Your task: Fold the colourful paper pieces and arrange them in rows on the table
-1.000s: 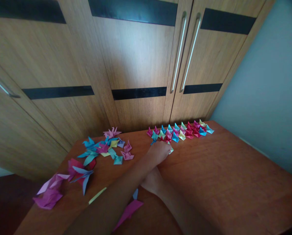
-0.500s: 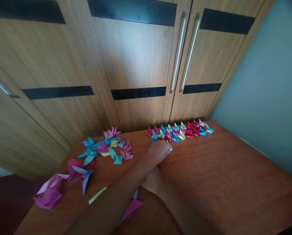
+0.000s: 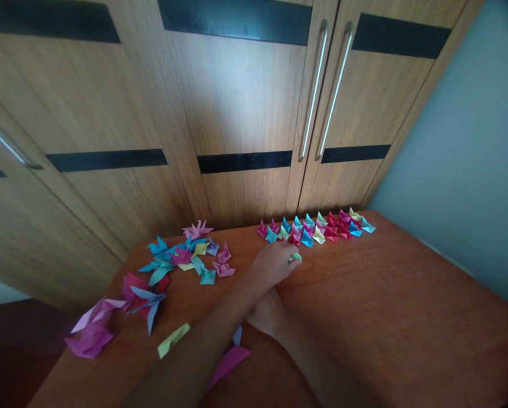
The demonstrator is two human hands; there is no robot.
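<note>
My left hand [image 3: 275, 263] is closed around a small light-green folded paper boat [image 3: 295, 257], which shows only partly at the fingertips. It is just in front of rows of little origami boats [image 3: 307, 238] in pink, blue, yellow and red. My right hand [image 3: 266, 311] lies lower, crossed beneath the left forearm. Its fingers are hidden there, so what it holds, if anything, does not show. Near the forearms lie a magenta folded paper piece [image 3: 231, 361], a bluish paper tip [image 3: 237, 335] and a yellow-green paper piece [image 3: 174, 340], the first partly covered by the left arm.
Several origami cranes [image 3: 158, 266] and loose boats [image 3: 208, 276] are grouped on the left of the brown table [image 3: 385, 317]. Larger pink paper figures [image 3: 90, 340] sit near its left edge. Wooden cupboard doors [image 3: 245, 96] stand behind, and a pale wall [image 3: 462, 170] is at right.
My left hand has drawn back slightly from the boat rows and turned, showing more of the green paper. My right hand stays under the left forearm. The whole view has shifted a little.
</note>
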